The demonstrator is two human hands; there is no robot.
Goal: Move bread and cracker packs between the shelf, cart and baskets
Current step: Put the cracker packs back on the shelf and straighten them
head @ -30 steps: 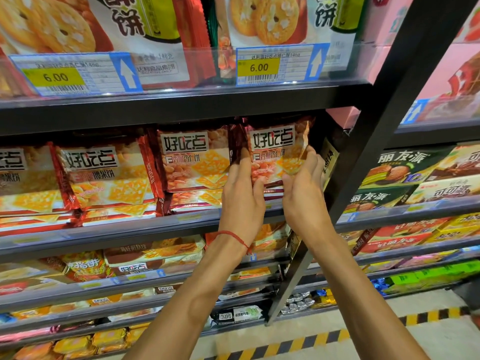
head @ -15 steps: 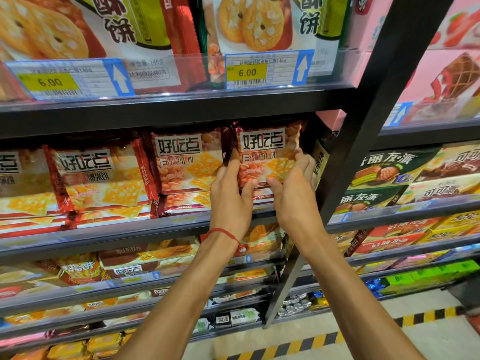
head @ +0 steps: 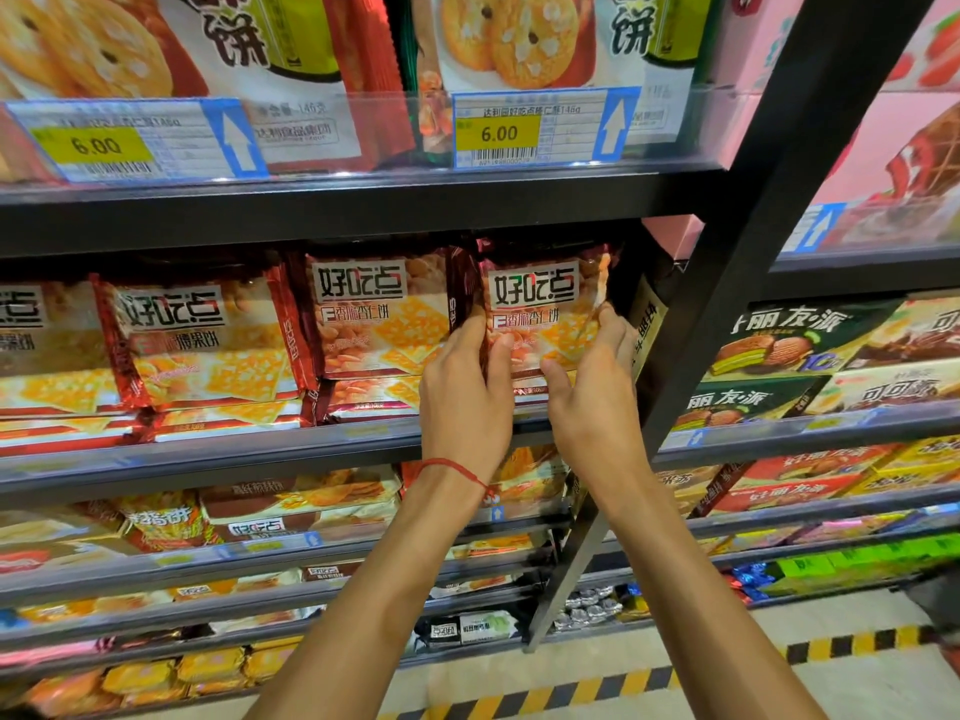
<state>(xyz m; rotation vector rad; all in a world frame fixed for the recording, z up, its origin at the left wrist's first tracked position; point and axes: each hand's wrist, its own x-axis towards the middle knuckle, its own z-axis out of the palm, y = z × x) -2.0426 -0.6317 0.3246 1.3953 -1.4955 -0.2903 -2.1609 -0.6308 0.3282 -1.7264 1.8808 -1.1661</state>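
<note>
While it stands upright at the right end of its row, the cracker pack (head: 540,309) is clamped from both sides. The left hand (head: 462,402) curls round its left edge with the thumb on the front. The right hand (head: 592,402) wraps the right edge, its thumb low on the printed face. Holding the pack by opposite edges probably keeps the thin, slippery foil bag square and facing forward in the narrow slot. That slot lies between the neighbouring pack (head: 379,314), just beside it, and the black upright post (head: 727,304). The pack's base sits at the level of the flat-lying packs (head: 374,397) on the shelf (head: 260,454); whether it rests on them is hidden by the hands. Whether it is being seated or drawn out cannot be told. A red string (head: 452,467) circles the left wrist.
</note>
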